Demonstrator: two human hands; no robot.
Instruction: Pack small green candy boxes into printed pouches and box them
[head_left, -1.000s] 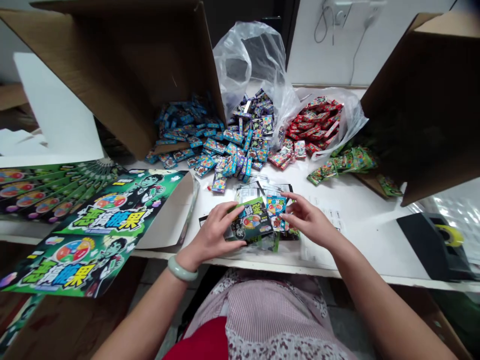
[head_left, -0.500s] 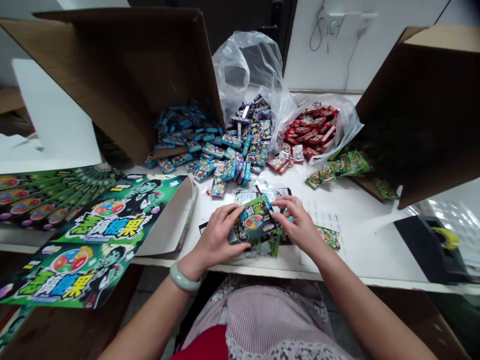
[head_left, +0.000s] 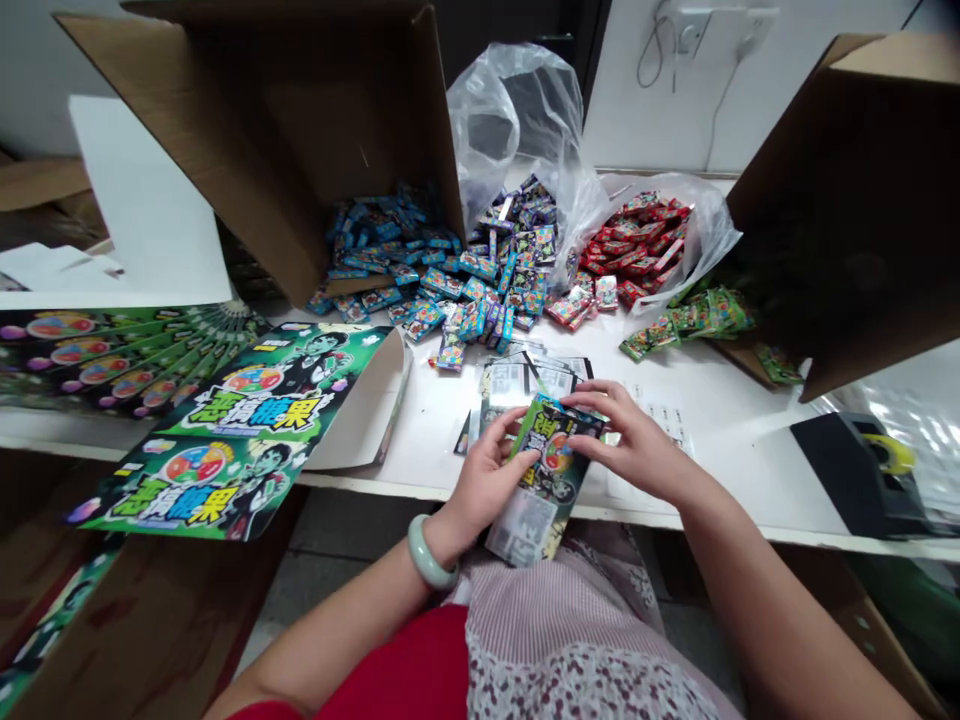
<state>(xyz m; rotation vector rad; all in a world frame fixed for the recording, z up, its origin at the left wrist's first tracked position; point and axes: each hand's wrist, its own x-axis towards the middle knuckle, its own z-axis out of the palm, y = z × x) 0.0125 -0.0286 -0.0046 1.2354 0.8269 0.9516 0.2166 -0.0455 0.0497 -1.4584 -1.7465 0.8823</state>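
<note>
My left hand grips the left side of a green-and-black printed candy pouch, thumb on its front. The pouch tilts over the table's front edge, its pale lower part hanging near my apron. At its upper right edge, my right hand has its fingers around the corner. A bit of a blue candy packet shows at the pouch's top; how far it sits inside is hidden. Behind the hands, several flat printed pouches lie overlapping on the white table.
Blue candy packets spill from a tipped carton. Purple packets and red packets lie in clear bags. Green packets lie by the right carton. Printed cardboard overhangs at left; a tape dispenser stands right.
Both hands have drawn the pouch toward my body and slightly right, off the flat pouches, turning it so its lower part hangs down. The camera view has shifted a little left.
</note>
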